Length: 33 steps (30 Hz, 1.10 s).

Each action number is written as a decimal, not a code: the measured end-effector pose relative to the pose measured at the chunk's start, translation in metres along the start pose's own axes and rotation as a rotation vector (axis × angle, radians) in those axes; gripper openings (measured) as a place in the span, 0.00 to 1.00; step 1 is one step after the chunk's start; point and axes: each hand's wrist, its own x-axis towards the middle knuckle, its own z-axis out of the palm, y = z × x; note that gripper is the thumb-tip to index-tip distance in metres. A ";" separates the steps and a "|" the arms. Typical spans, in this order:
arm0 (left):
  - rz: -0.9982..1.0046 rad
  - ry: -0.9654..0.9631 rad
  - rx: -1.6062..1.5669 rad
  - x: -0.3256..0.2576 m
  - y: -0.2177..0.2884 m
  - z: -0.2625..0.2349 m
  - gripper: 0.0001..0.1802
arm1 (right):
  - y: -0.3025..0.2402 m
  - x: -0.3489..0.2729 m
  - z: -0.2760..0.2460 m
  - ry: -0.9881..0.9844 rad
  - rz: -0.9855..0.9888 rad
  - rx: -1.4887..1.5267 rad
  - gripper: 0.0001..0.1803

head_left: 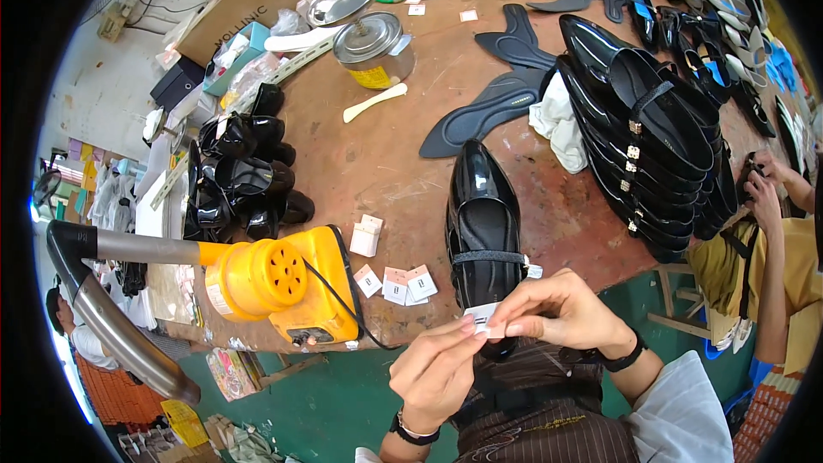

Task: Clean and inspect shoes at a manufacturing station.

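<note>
A small white label (482, 315) is pinched between the fingertips of my left hand (435, 374) and my right hand (561, 312). Both hands are over the heel end of a glossy black pointed flat shoe (484, 227), which lies toe away from me at the table's near edge. The shoe has a strap with a light buckle across it. My fingers partly cover its heel, so I cannot tell whether the label touches it. To the left lie several loose labels (396, 285) and a small stack of labels (366, 235).
A tall stack of black shoes (643, 133) stands right, beside a white cloth (561, 130) and black insoles (484, 111). Left are a yellow blower (266, 283) with a metal pipe and more black shoes (244, 176). A tin can (371, 50) stands behind. Another person's hands (763, 184) work at far right.
</note>
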 end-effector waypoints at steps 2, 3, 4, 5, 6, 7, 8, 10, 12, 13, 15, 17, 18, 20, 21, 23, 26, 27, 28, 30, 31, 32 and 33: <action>0.062 -0.107 -0.005 0.011 -0.001 0.001 0.11 | -0.003 -0.006 -0.008 0.007 0.013 0.043 0.05; 0.119 -0.204 -0.001 0.016 -0.002 0.003 0.12 | 0.000 -0.009 -0.014 0.059 0.020 0.031 0.05; 0.107 -0.253 -0.010 0.021 0.000 0.005 0.10 | -0.001 -0.009 -0.017 0.187 -0.109 -0.062 0.05; 0.104 -0.260 -0.005 0.027 -0.002 0.006 0.10 | -0.006 -0.008 -0.021 0.315 -0.238 -0.156 0.05; 0.098 -0.235 0.030 0.034 -0.005 0.007 0.10 | -0.014 -0.013 -0.025 0.438 -0.228 -0.148 0.05; 0.091 -0.210 0.066 0.039 -0.007 0.008 0.10 | -0.021 -0.015 -0.029 0.560 -0.217 -0.138 0.06; 0.050 -0.075 0.085 0.038 -0.017 0.016 0.08 | -0.018 -0.011 -0.030 0.715 -0.351 -0.166 0.05; -0.222 0.018 0.102 0.050 -0.020 0.033 0.10 | -0.022 -0.009 -0.037 0.746 -0.303 -0.167 0.04; -0.387 0.007 0.066 0.061 -0.026 0.045 0.11 | -0.017 0.008 -0.034 0.690 -0.296 -0.221 0.05; -0.291 -0.051 0.187 0.062 -0.032 0.049 0.13 | -0.012 0.019 -0.029 0.629 -0.303 -0.218 0.06; -0.197 -0.117 0.313 0.061 -0.041 0.052 0.16 | 0.010 0.041 -0.018 0.546 -0.366 -0.314 0.10; -0.267 -0.178 0.284 0.059 -0.044 0.054 0.19 | 0.020 0.054 -0.005 0.545 -0.357 -0.362 0.08; -0.274 -0.172 0.320 0.057 -0.044 0.054 0.20 | 0.027 0.059 -0.005 0.520 -0.354 -0.456 0.06; -0.268 -0.191 0.424 0.053 -0.042 0.052 0.19 | 0.039 0.065 -0.005 0.500 -0.314 -0.630 0.04; -0.261 -0.204 0.524 0.051 -0.042 0.051 0.19 | 0.043 0.066 -0.004 0.494 -0.309 -0.625 0.04; -0.273 -0.222 0.547 0.049 -0.049 0.049 0.17 | 0.049 0.066 -0.005 0.453 -0.278 -0.648 0.05; -0.294 -0.277 0.570 0.054 -0.055 0.047 0.14 | 0.052 0.067 -0.005 0.459 -0.300 -0.656 0.05; -0.308 -0.321 0.566 0.056 -0.057 0.048 0.14 | 0.052 0.066 -0.006 0.456 -0.299 -0.654 0.05; -0.311 -0.321 0.569 0.057 -0.059 0.048 0.14 | 0.052 0.065 -0.007 0.448 -0.271 -0.619 0.05; -0.355 -0.349 0.554 0.059 -0.061 0.049 0.13 | 0.052 0.065 -0.010 0.437 -0.230 -0.568 0.05; -0.375 -0.364 0.544 0.060 -0.061 0.050 0.12 | 0.053 0.065 -0.010 0.438 -0.227 -0.568 0.05; -0.369 -0.359 0.563 0.059 -0.063 0.052 0.12 | 0.053 0.065 -0.010 0.429 -0.216 -0.570 0.05; -0.371 -0.356 0.565 0.059 -0.064 0.053 0.12 | 0.052 0.066 -0.010 0.415 -0.209 -0.570 0.06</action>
